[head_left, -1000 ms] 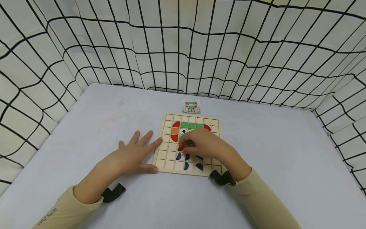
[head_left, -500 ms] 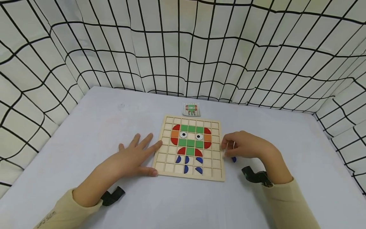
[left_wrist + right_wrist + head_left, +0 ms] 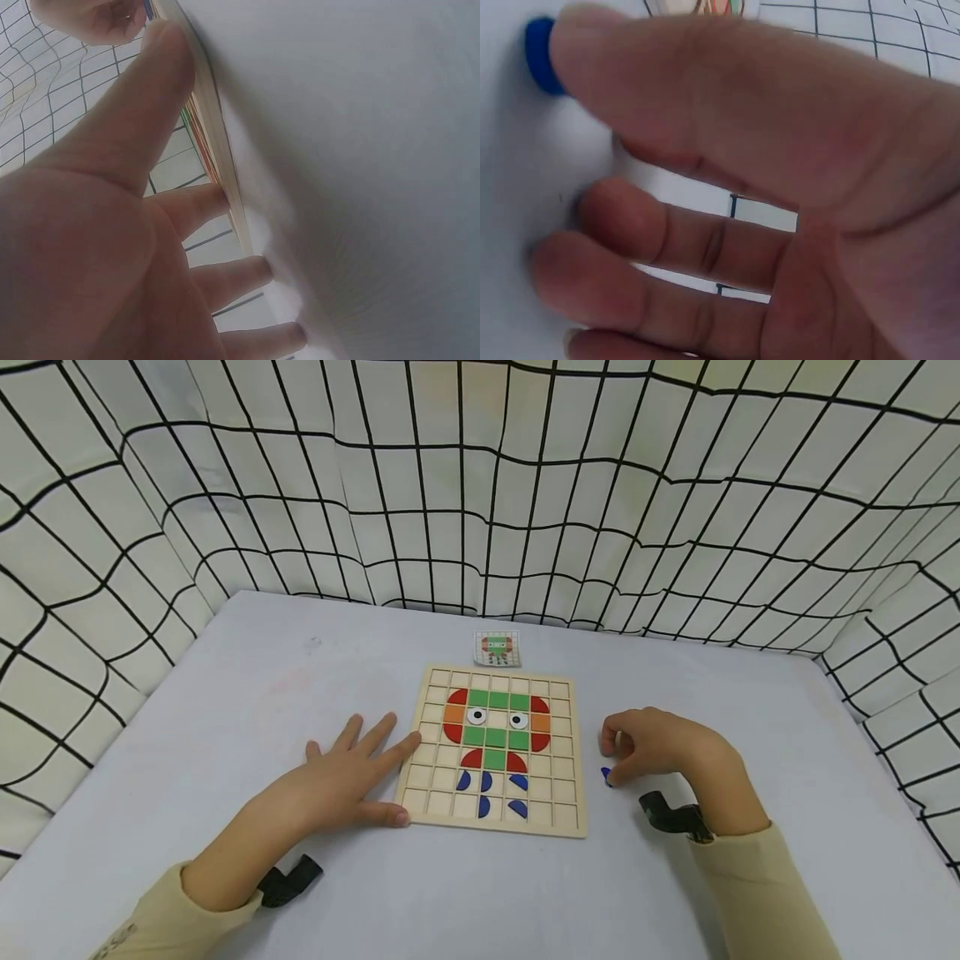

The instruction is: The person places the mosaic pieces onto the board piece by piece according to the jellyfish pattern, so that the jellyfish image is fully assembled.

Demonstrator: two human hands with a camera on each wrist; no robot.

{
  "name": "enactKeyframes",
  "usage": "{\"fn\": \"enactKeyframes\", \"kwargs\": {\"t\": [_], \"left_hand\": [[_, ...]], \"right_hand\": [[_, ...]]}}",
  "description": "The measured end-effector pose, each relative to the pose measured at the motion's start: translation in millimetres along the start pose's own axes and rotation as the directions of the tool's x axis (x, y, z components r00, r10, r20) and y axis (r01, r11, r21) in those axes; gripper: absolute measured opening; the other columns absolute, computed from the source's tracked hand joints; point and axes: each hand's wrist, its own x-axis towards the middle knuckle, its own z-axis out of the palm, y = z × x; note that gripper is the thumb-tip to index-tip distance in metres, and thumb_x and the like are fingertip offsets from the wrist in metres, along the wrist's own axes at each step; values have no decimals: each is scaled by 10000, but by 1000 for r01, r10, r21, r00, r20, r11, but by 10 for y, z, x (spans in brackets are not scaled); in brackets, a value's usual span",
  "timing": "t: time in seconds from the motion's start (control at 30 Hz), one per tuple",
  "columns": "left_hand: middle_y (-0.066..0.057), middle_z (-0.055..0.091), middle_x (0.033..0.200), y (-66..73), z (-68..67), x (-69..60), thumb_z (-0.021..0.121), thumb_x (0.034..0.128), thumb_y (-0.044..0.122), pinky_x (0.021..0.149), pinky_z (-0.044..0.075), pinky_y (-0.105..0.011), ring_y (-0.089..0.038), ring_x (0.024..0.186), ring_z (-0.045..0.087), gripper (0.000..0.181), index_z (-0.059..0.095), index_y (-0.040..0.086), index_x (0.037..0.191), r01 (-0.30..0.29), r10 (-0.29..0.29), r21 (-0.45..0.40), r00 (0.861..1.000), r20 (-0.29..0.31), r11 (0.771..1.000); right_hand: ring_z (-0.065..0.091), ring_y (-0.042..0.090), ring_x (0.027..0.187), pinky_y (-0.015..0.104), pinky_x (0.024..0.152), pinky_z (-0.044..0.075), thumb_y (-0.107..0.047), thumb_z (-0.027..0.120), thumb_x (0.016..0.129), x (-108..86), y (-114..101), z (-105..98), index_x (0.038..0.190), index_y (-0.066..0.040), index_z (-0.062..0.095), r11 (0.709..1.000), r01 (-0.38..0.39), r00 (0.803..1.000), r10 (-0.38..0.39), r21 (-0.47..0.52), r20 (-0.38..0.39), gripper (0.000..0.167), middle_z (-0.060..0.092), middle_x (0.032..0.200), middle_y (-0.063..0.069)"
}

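A wooden grid board (image 3: 564, 793) lies on the table, bearing red, orange, green and blue pieces and two round eye pieces. My left hand (image 3: 337, 781) spreads its fingers at the board's left edge; its thumb and index finger touch the rim. Right of the board is my right hand (image 3: 656, 745), its fingers loosely bent. Its thumb (image 3: 630, 67) touches a small blue half-round piece (image 3: 541, 56) at the table surface, partly hidden by the thumb in the head view. A gap shows between that thumb and the other fingers.
A small picture card (image 3: 497, 648) with a similar coloured figure lies behind the board. Black netting (image 3: 495, 527) over white cloth walls in the back and sides of the white table (image 3: 480, 902).
My right hand has left the red piece on the board and moved right to the blue half-round piece, its thumb now against it. The left hand stays at the board's edge.
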Motion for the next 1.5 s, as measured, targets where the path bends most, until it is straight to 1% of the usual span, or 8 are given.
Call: {"fn": "enactKeyframes", "kwargs": {"t": [0.13,0.37,0.6,0.73,0.97,1.13,1.3,1.5], "left_hand": [[-196,175,1649,1,-7,-10,666,785,710,915,213,-873,-586,1453,120,1004,278,252,1590,-6,6,-11,1000,-3,1000],[-193,171,1651,-6,0,0,664,780,719,921,204,-872,-584,1455,116,1010,277,257,1590,-1,1,-11,1000,0,1000],[-197,177,1648,-9,12,6,660,779,725,917,208,-873,-585,1453,122,1013,276,255,1591,0,0,1,1000,5,1000],[-198,174,1649,-9,7,9,653,782,728,915,209,-874,-586,1452,122,1012,271,256,1592,-1,1,4,1000,8,1000],[-202,168,1649,-9,1,7,652,788,723,912,204,-876,-587,1453,114,1010,265,254,1594,-7,7,2,1000,9,1000],[-199,175,1648,-6,0,1,659,788,715,915,217,-871,-583,1453,125,1005,270,256,1592,-9,9,8,1000,2,1000],[-199,172,1649,-10,1,-5,663,792,709,914,208,-875,-585,1453,119,1004,264,256,1594,-9,9,1,1000,7,1000],[-200,172,1649,-9,4,-3,663,791,710,912,211,-875,-585,1453,122,1004,265,256,1594,-9,9,7,1000,7,1000]], "right_hand": [[542,178,746,333,637,422,-226,852,760,42,-47,40,907,-177,605,1000,14,1000,-14,8,14,292,602,789,11],[535,184,735,328,629,420,-120,805,780,70,-105,57,888,-167,619,1000,16,1000,-16,3,24,220,592,784,18],[513,165,699,313,612,396,-20,712,758,85,-116,68,787,-164,627,996,85,996,-84,-3,37,170,556,707,-3],[507,162,699,311,611,392,-17,695,769,90,-117,63,747,-172,625,994,107,993,-106,-9,42,172,549,694,-14],[513,158,706,310,623,402,-25,675,780,116,-98,71,793,-182,645,992,123,991,-123,4,46,160,560,720,-20],[519,148,666,298,596,417,-101,663,833,121,-91,53,760,-182,670,988,151,988,-151,26,16,109,584,687,-33],[520,150,690,298,602,427,-110,653,858,151,-121,62,812,-161,642,969,234,971,-230,82,-62,70,567,709,-29],[537,161,732,286,622,450,-108,678,877,130,-302,96,878,-183,640,924,353,932,-333,146,-146,84,583,759,-27]]}}
